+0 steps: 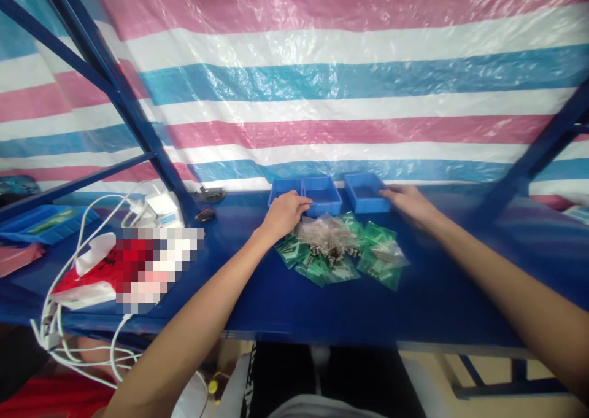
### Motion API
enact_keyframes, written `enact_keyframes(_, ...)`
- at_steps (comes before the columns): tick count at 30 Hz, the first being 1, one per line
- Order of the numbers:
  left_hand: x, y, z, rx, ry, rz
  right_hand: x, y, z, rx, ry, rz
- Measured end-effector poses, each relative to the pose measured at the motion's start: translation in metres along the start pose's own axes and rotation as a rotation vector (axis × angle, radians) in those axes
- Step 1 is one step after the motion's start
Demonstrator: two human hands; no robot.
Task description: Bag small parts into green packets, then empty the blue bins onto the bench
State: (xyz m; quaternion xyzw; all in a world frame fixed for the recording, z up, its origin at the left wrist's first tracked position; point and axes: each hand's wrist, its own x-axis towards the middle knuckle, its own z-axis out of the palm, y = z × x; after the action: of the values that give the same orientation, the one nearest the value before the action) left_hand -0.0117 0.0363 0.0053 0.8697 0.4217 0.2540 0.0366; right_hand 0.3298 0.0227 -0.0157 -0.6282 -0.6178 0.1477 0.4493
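Note:
My left hand [288, 212] is closed at the front rim of two blue plastic bins set side by side, its fingertips over the middle bin [329, 209] and its palm covering part of the left bin [280, 188]. To the right, my right hand [408, 202] grips the side wall of a third blue bin [368, 205], which stands a small gap apart from the others. Just in front of the bins lies a heap of green-tinted plastic bags [317, 267] with small parts inside. Clear plastic bags [329, 231] holding small metallic-looking pieces rest on top.
On the left are a power strip [163, 212] with white cables, a red tissue pack [103, 267] and a blue tray [50, 224]. Dark small objects [211, 194] lie by the blue metal frame post [170, 172]. Striped plastic sheeting [345, 129] hangs behind the blue table [285, 313].

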Motion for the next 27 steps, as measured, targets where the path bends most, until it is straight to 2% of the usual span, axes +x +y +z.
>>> enact_keyframes(3, 0.000, -0.001, 0.001, 0.004, -0.002, 0.018, -0.004, -0.014, 0.008, -0.112, -0.047, 0.144)
enact_keyframes(8, 0.000, -0.001, 0.000, 0.010, 0.007, 0.030, -0.008, -0.031, 0.016, -0.217, -0.063, 0.086)
enact_keyframes(17, -0.001, 0.000, 0.001, 0.025, -0.026, 0.033, -0.008, -0.029, 0.013, -0.195, -0.075, 0.069)
enact_keyframes(19, 0.001, 0.004, -0.009, 0.045, -0.016, 0.034, -0.007, -0.028, 0.013, -0.187, -0.068, 0.052)
enact_keyframes(21, -0.001, 0.017, -0.027, 0.095, 0.068, 0.045, -0.007, -0.027, 0.012, -0.183, -0.046, 0.034)
enact_keyframes(24, -0.025, 0.054, -0.049, 0.037, 0.225, 0.060, -0.008, -0.029, 0.010, -0.198, -0.003, 0.015)
enact_keyframes(25, -0.041, 0.068, -0.049, -0.067, 0.187, 0.054, -0.008, -0.030, 0.010, -0.206, 0.007, 0.010)
enact_keyframes(26, -0.059, 0.082, -0.044, -0.186, 0.039, 0.066, -0.009, -0.032, 0.009, -0.213, 0.017, 0.006)
enact_keyframes(27, -0.080, 0.094, -0.033, -0.301, -0.198, 0.092, -0.009, -0.033, 0.008, -0.218, 0.028, 0.000)
